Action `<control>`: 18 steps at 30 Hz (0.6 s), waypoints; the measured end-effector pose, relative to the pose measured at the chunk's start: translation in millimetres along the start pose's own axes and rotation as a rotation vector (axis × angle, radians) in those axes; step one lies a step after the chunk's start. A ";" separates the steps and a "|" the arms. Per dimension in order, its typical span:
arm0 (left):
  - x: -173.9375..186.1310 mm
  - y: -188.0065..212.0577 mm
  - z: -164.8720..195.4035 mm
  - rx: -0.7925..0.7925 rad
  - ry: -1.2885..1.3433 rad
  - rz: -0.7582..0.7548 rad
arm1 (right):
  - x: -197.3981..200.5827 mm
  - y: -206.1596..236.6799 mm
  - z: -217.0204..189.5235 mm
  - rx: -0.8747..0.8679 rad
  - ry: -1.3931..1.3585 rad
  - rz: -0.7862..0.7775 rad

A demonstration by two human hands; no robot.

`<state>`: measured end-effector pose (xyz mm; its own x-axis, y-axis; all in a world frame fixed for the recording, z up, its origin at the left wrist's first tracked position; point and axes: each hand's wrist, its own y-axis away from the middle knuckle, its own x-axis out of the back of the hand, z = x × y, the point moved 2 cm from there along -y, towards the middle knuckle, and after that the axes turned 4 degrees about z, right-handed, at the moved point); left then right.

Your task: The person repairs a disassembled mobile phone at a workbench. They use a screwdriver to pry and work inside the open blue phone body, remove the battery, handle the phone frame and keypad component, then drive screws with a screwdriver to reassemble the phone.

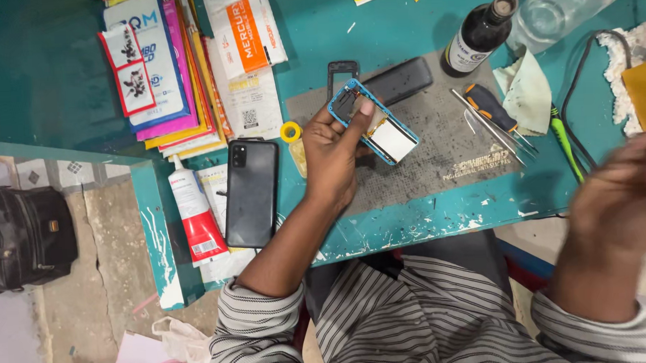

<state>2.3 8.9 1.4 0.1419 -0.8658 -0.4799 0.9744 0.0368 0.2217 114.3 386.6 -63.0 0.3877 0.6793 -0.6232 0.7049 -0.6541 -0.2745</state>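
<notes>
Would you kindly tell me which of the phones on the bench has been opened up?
The blue-framed phone held in the left hand: its insides are exposed, whereas the black phone lies intact beside the glue tube.

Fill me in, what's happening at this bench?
A person seated at a teal workbench holds an opened small blue-framed phone in the left hand, above a grey work mat. The right hand is blurred, off the bench edge, holding nothing visible. A black smartphone, glue tube, screwdriver and tweezers lie nearby.
</notes>
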 end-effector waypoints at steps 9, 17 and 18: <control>2.4 1.9 -6.9 -0.055 0.003 -0.089 | -228.2 33.6 42.2 -0.247 0.611 -0.829; 7.0 -3.3 -9.7 -0.225 -0.151 -0.023 | -235.4 29.6 86.9 -0.351 0.650 -0.805; 6.8 -3.9 -9.3 -0.260 -0.187 -0.026 | -231.0 30.1 89.6 -0.345 0.646 -0.795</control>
<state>1.0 7.5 -10.7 0.1048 -0.9441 -0.3127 0.9927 0.1184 -0.0247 -7.3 180.2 7.2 -0.0861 0.9809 0.1747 0.9830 0.1122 -0.1455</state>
